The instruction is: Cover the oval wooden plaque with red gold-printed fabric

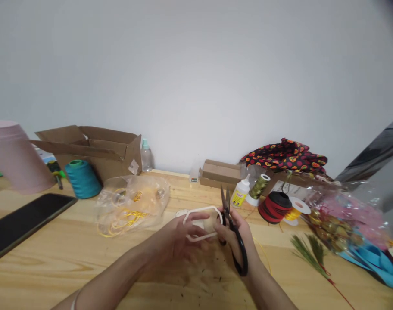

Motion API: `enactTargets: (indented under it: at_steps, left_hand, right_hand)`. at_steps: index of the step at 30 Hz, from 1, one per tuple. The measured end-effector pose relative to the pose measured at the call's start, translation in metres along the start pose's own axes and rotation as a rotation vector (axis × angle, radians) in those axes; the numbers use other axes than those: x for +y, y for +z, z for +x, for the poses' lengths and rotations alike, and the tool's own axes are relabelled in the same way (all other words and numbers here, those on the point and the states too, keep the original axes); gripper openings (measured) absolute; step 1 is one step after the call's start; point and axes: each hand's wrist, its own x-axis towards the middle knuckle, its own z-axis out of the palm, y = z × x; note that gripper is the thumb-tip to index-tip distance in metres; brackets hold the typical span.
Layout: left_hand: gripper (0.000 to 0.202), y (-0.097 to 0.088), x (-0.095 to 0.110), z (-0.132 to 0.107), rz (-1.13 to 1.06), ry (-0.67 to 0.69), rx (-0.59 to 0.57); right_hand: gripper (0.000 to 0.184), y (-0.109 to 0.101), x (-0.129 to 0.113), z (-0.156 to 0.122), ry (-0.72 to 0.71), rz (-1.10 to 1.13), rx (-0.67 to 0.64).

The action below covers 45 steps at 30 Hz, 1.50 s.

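Black-handled scissors [238, 245] are gripped in my right hand [244, 232], blades pointing up and away. The thumb and fingers of that hand also reach the right end of a thin white frame [201, 209] with rounded corners. My left hand [186, 234] is at the frame's left side, its fingers stretched apart and partly smeared by motion. Some of those fingers overlap the frame's opening. A pale flat piece behind the frame is partly hidden by my hands. Small dark scraps [220, 279] lie on the wooden table [164, 284] below.
Left: a phone [28, 219], teal thread cone [82, 178], cardboard box [115, 159] and clear bag [132, 206] with yellow cord. Right: a glue bottle [240, 192], red cord spool [274, 208], green tassels [309, 254] and a bag of gold bells [335, 232].
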Motion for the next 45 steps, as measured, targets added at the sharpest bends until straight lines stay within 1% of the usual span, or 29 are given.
enactTargets:
  at_steps: [2,4,6,8,11,15,18,21,22,24,26,27,31,33,35,37,38,40,41,42,44,45]
  left_hand:
    - [0.072,0.0,-0.003,0.002,0.093,0.111,-0.026]
    - [0.081,0.001,-0.006,0.005,0.167,0.212,-0.005]
    - [0.078,0.003,-0.007,0.006,0.22,0.259,0.036]
    - [0.074,0.004,-0.007,0.006,0.272,0.269,0.056]
    - [0.068,0.001,-0.007,0.007,0.294,0.324,0.078]
    - [0.059,-0.007,-0.013,0.013,0.225,0.451,0.097]
    - [0.049,-0.006,-0.014,0.017,0.152,0.477,0.109]
    - [0.032,0.0,-0.006,0.013,0.023,0.4,0.109]
    - [0.033,0.002,-0.002,0.01,-0.032,0.356,0.089]
    - [0.047,0.004,0.002,0.006,-0.121,0.243,0.03]
    - [0.059,0.002,0.001,0.003,-0.144,0.111,-0.013]
    - [0.062,0.001,-0.001,0.003,-0.14,0.04,-0.028]
    - [0.064,-0.003,-0.012,0.005,-0.134,-0.19,-0.097]
    - [0.065,-0.002,-0.013,0.006,-0.118,-0.235,-0.097]
    - [0.066,-0.001,-0.012,0.006,-0.083,-0.231,-0.084]
    - [0.063,-0.001,-0.009,0.006,-0.035,-0.199,-0.051]
    - [0.057,-0.002,-0.008,0.007,-0.004,-0.158,-0.012]
    - [0.039,-0.003,-0.008,0.009,0.084,-0.02,0.102]
    - [0.039,-0.004,-0.009,0.009,0.144,0.068,0.151]
    - [0.048,-0.005,-0.011,0.01,0.213,0.153,0.176]
    - [0.07,-0.005,-0.013,0.01,0.348,0.293,0.176]
    - [0.077,-0.004,-0.014,0.009,0.409,0.363,0.182]
  right_hand:
    - [0.033,-0.002,-0.002,0.0,0.028,0.035,0.051]
    - [0.034,-0.001,-0.004,-0.001,0.045,0.05,0.076]
    - [0.034,0.001,-0.006,-0.003,0.047,0.048,0.088]
    - [0.034,0.004,-0.007,-0.004,0.034,0.028,0.088]
    - [0.033,0.006,-0.008,-0.006,0.017,0.0,0.073]
    - [0.033,0.009,-0.008,-0.007,0.029,0.044,-0.02]
    - [0.033,0.011,-0.005,-0.007,0.015,0.055,-0.095]
    - [0.032,0.012,-0.001,-0.008,-0.006,0.019,-0.124]
    - [0.031,0.012,0.001,-0.008,-0.016,0.002,-0.114]
    - [0.031,0.011,0.004,-0.007,-0.047,-0.03,-0.068]
    - [0.033,0.009,0.004,-0.006,-0.079,-0.036,-0.032]
    - [0.033,0.008,0.004,-0.006,-0.089,-0.022,-0.034]
    - [0.032,0.009,-0.002,-0.009,-0.061,0.036,-0.157]
    - [0.031,0.01,-0.005,-0.01,-0.047,0.026,-0.195]
    - [0.029,0.01,-0.006,-0.01,-0.039,0.024,-0.166]
    - [0.027,0.008,-0.005,-0.009,-0.031,0.034,-0.092]
    - [0.028,0.007,-0.004,-0.007,-0.029,0.043,-0.052]
    - [0.029,0.003,-0.003,-0.004,-0.024,0.079,0.002]
    - [0.03,0.002,-0.002,-0.003,-0.018,0.107,0.013]
    - [0.031,0.001,-0.001,-0.002,-0.009,0.138,0.01]
    - [0.031,-0.001,-0.001,-0.002,0.019,0.192,-0.024]
    - [0.032,-0.001,-0.002,-0.002,0.036,0.205,-0.047]
